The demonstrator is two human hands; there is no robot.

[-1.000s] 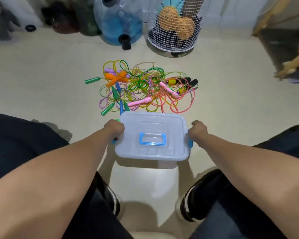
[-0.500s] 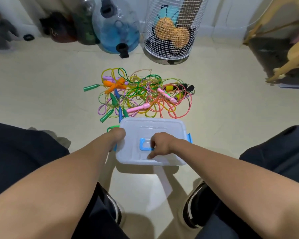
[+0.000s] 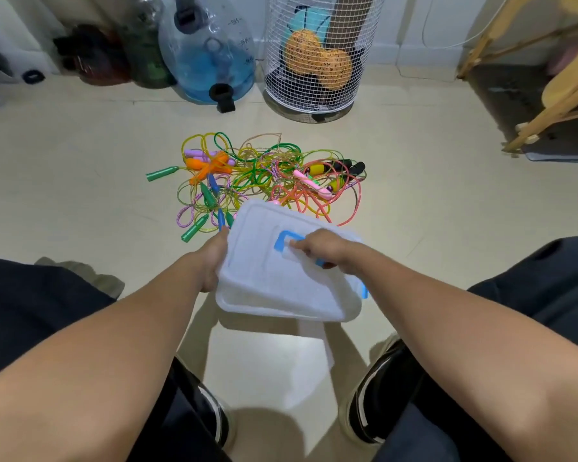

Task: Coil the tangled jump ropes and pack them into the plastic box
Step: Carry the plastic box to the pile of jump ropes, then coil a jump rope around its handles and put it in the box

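The right hand (image 3: pixel 327 250) curls its fingers round the blue handle (image 3: pixel 286 240) of the lid (image 3: pixel 281 278), tilting it up and askew off the plastic box (image 3: pixel 234 303), presumably to open the box for packing. The left hand (image 3: pixel 214 261) grips the left edge of box and lid, seemingly to steady them against the pull. The tangled jump ropes (image 3: pixel 257 181) lie on the floor (image 3: pixel 80 181) just beyond the box, none coiled yet. Bare floor left and right of the box gives room to set the lid down; a wire basket (image 3: pixel 314 61) and a water jug (image 3: pixel 207 51) stand well beyond.
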